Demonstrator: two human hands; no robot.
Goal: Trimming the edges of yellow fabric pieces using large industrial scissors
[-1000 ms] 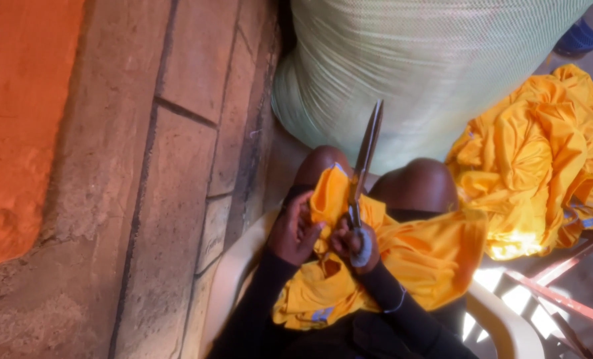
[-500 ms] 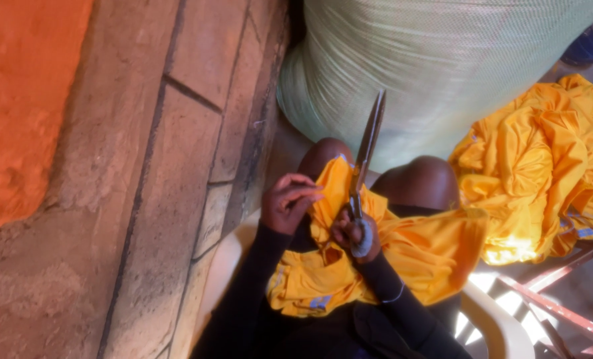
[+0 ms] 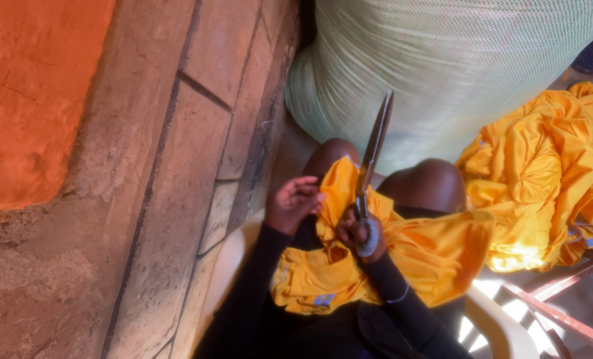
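The right hand [image 3: 361,234] is gripping long scissors [image 3: 373,151] — blades pointing away, nearly closed — while the left hand's [image 3: 295,199] fingers are pinching the yellow fabric [image 3: 416,249] lying on the lap, apparently holding it taut for cutting.

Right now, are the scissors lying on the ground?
No, the right hand holds the scissors up over the yellow cloth on the lap.

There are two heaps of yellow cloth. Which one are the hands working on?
The yellow cloth on the person's lap. The left hand touches its raised fold, and the right hand holds long metal scissors over it. The other yellow pile lies untouched, apart at the right.
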